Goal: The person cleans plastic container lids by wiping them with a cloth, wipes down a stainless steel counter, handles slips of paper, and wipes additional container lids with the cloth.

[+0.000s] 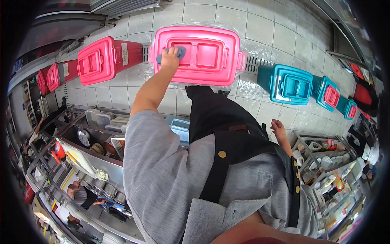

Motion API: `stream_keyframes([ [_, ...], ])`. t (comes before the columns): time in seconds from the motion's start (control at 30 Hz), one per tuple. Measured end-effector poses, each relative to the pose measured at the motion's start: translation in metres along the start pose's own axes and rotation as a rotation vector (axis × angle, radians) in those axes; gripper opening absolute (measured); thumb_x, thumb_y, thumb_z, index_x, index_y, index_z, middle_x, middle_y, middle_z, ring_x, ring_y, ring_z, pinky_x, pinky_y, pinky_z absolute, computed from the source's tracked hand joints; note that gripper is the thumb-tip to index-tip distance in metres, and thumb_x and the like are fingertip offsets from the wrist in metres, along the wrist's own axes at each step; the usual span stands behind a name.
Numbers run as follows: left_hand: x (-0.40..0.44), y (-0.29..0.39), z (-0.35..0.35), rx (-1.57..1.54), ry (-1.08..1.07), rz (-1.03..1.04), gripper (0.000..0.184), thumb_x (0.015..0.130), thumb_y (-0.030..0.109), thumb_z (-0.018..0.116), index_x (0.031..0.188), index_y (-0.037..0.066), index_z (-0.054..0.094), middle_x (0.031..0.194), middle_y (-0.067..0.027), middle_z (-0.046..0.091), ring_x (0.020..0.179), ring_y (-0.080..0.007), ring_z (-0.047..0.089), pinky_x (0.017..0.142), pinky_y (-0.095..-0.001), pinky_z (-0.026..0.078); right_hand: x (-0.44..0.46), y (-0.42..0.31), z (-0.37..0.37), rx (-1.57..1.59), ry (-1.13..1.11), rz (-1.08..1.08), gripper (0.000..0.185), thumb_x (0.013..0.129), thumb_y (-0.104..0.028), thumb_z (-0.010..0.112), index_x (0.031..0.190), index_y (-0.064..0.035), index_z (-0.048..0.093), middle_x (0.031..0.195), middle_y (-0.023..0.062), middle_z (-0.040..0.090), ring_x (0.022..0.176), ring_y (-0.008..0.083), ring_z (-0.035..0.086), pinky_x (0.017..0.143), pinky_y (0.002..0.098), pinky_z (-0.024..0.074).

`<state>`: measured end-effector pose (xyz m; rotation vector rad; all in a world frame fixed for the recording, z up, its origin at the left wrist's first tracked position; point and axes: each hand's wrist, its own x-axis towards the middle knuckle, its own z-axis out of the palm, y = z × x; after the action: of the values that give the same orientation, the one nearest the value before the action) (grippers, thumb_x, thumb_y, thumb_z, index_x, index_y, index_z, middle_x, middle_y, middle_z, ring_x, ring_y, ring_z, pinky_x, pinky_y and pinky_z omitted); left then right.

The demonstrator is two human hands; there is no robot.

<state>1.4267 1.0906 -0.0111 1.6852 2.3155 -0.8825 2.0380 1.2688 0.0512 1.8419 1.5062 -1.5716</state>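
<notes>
My left hand (170,60) presses a grey-blue cloth (181,52) onto the lid of a large pink storage bin (209,55), left of the lid's middle. Part of the cloth is hidden under the fingers, which are closed on it. The lid is on the bin, and its handles stick out at both ends. Off to the right of the black apron (227,110), my right hand (278,129) hangs in the air with loosely bent fingers apart, and I see nothing in it. It touches no bin.
More pink bins (96,61) stand in a row to the left, teal bins (290,84) to the right. Wet-looking tiles (260,32) and a drain grate (252,63) surround them. Shelves with kitchenware (325,162) flank me. Another person (81,194) is at the lower left.
</notes>
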Motion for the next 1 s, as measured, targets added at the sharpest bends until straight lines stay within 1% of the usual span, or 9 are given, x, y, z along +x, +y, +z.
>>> stream_keyframes([
  [0.3,0.005,0.081,-0.024,-0.664,-0.173,-0.56,0.033,0.087,0.024,0.05,0.115,0.012,0.063,0.13,-0.0074,0.041,0.122,-0.0253,0.037,0.096,-0.0514,0.036,-0.01,0.023,0.003,0.03,-0.024,0.07,0.042,0.09,-0.035,0.059,0.121,-0.0069,0.055,0.103,0.0021,0.063,0.083,0.0135,0.058,0.068,0.0296,0.0443],
  [0.47,0.005,0.028,0.006,-0.785,-0.213,-0.418,0.033,0.084,0.02,0.05,0.113,0.01,0.063,0.133,-0.0129,0.044,0.121,-0.0319,0.042,0.096,-0.0487,0.04,-0.005,0.019,-0.005,-0.001,-0.043,0.072,0.041,0.09,-0.034,0.059,0.121,-0.0072,0.055,0.104,0.0026,0.063,0.082,0.0139,0.058,0.068,0.0298,0.0441],
  [0.53,0.012,-0.015,0.042,-0.98,-0.415,-0.085,0.032,0.079,0.014,0.053,0.107,0.006,0.066,0.122,-0.0164,0.052,0.107,-0.0388,0.053,0.091,-0.0452,0.045,0.0,0.019,-0.017,0.014,-0.021,0.049,0.041,0.09,-0.035,0.059,0.12,-0.0088,0.055,0.104,0.0012,0.062,0.084,0.0148,0.058,0.071,0.032,0.0441],
  [0.6,-0.028,-0.052,0.003,-1.137,-0.069,-0.458,0.032,0.073,0.01,0.054,0.101,0.002,0.066,0.104,-0.0218,0.061,0.091,-0.0418,0.06,0.086,-0.0453,0.048,0.006,0.022,-0.022,0.039,-0.001,0.024,0.04,0.089,-0.036,0.059,0.12,-0.0103,0.055,0.104,-0.0002,0.061,0.087,0.0156,0.059,0.074,0.0343,0.0442],
  [0.67,-0.046,-0.054,-0.01,-0.878,0.375,-0.823,0.032,0.072,0.009,0.055,0.102,0.002,0.065,0.1,-0.0256,0.064,0.093,-0.0386,0.063,0.082,-0.0494,0.048,0.009,0.026,-0.029,0.052,0.019,0.044,0.041,0.089,-0.036,0.059,0.12,-0.011,0.055,0.104,-0.0008,0.061,0.086,0.0155,0.059,0.074,0.0347,0.0446],
  [0.73,-0.029,-0.04,0.004,-0.949,0.351,-0.822,0.032,0.075,0.01,0.052,0.103,0.002,0.065,0.101,-0.0262,0.063,0.097,-0.0392,0.062,0.084,-0.0482,0.047,0.004,0.022,-0.03,0.034,0.013,0.038,0.037,0.089,-0.035,0.061,0.115,-0.0096,0.057,0.096,-0.0019,0.061,0.078,0.0111,0.057,0.067,0.0295,0.0436],
  [0.8,0.011,-0.011,0.035,-1.336,0.049,-0.641,0.03,0.078,0.013,0.051,0.102,0.002,0.066,0.108,-0.0226,0.06,0.094,-0.0445,0.059,0.087,-0.0448,0.047,-0.005,0.01,-0.029,-0.007,-0.007,0.045,0.037,0.089,-0.034,0.061,0.116,-0.009,0.057,0.095,-0.0012,0.062,0.078,0.0114,0.057,0.067,0.0301,0.0439],
  [0.9,0.061,0.024,0.045,-1.296,-0.007,-0.617,0.034,0.081,0.015,0.05,0.112,0.005,0.061,0.119,-0.0208,0.053,0.102,-0.0444,0.056,0.09,-0.0451,0.047,-0.008,0.005,-0.03,-0.029,0.014,0.013,0.038,0.089,-0.033,0.061,0.117,-0.0072,0.057,0.094,-0.0003,0.063,0.078,0.0111,0.057,0.064,0.0274,0.0435],
  [1.0,0.071,0.049,0.011,-1.186,-0.199,-0.926,0.042,0.084,0.017,0.05,0.126,0.01,0.053,0.131,-0.0206,0.045,0.117,-0.0409,0.048,0.095,-0.0467,0.045,-0.014,0.011,-0.038,-0.04,0.023,0.031,0.038,0.09,-0.033,0.061,0.117,-0.0071,0.057,0.096,-0.0004,0.063,0.078,0.0108,0.057,0.065,0.0276,0.0436],
])
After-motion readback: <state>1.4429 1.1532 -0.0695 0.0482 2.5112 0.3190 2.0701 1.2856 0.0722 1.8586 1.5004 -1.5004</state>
